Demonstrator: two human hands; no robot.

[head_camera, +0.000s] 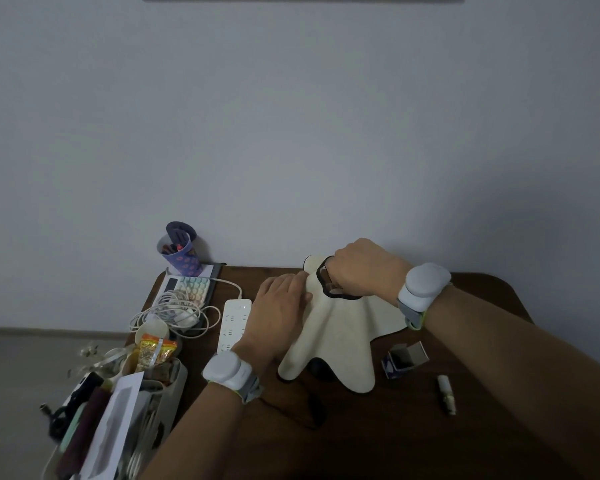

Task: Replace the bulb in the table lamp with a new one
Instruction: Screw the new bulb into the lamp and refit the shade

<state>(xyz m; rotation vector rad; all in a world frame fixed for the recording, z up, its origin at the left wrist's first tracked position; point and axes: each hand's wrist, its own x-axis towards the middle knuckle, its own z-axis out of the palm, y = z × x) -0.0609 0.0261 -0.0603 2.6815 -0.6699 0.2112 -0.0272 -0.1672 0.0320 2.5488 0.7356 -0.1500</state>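
Left hand (280, 308) rests flat on wavy cream lampshade (336, 337); right hand (355, 268) reaches inside, grip hidden.

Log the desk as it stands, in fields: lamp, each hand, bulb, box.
lamp: cream wavy shade with dark-trimmed top opening, on the brown desk
right hand: reaching into the shade's top opening, fingers hidden
left hand: resting on the shade's left side
bulb: small, lying on desk right of lamp
box: small, open, right of the lamp
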